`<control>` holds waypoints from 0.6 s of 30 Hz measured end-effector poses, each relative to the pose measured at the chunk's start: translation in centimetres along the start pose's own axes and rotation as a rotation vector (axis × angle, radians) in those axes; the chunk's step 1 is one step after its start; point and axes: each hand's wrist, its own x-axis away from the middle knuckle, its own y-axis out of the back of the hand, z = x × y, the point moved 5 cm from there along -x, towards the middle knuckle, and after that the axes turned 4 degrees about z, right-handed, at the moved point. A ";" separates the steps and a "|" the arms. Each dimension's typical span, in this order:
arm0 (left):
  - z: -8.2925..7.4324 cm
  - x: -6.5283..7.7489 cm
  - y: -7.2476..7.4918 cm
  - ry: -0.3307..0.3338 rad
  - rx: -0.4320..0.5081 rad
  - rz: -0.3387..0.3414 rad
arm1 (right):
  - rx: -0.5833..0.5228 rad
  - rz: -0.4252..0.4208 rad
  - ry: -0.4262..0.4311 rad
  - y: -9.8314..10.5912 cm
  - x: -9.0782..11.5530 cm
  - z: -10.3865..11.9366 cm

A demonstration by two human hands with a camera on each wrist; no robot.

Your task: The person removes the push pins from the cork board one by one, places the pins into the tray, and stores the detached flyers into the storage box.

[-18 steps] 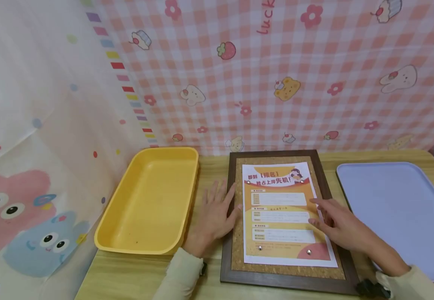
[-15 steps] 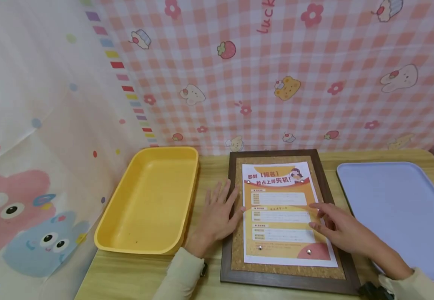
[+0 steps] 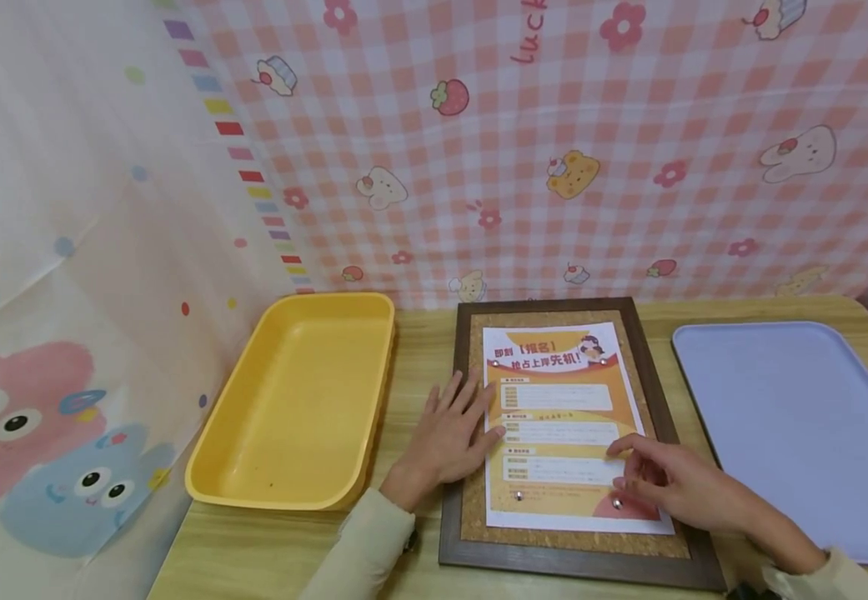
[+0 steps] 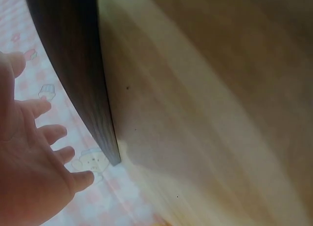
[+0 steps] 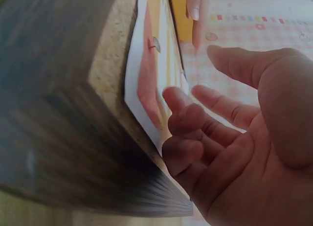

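Note:
A cork board with a dark wooden frame lies on the table. On it is a printed orange poster, with silver pushpins at its corners. My left hand spreads over the board's left frame, fingertips and thumb overlapping the poster's left edge. In the left wrist view the fingers are spread beside the dark frame. Above the poster's lower right part is my right hand, thumb and index apart. The right wrist view shows its fingers loosely bent with nothing between them, close to a pushpin.
A yellow tray stands left of the board, and a flat lavender tray lies to the right. Behind the wooden table hangs a pink checked cloth; a white printed cloth hangs at the left.
My right hand has moved down the poster, from its middle right towards the lower right corner. My left hand has shifted slightly right, further over the poster's left edge.

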 end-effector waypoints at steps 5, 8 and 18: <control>0.0 -0.4 -0.2 -0.005 -0.002 0.047 | -0.084 0.072 0.009 -0.7 -0.1 -0.4; 0.0 -0.5 -0.2 -0.002 0.004 0.069 | -0.105 0.091 -0.011 -0.9 -0.1 -0.7; 0.2 -0.9 -0.5 0.009 0.039 0.147 | -0.176 0.115 -0.031 -1.0 -0.3 -1.1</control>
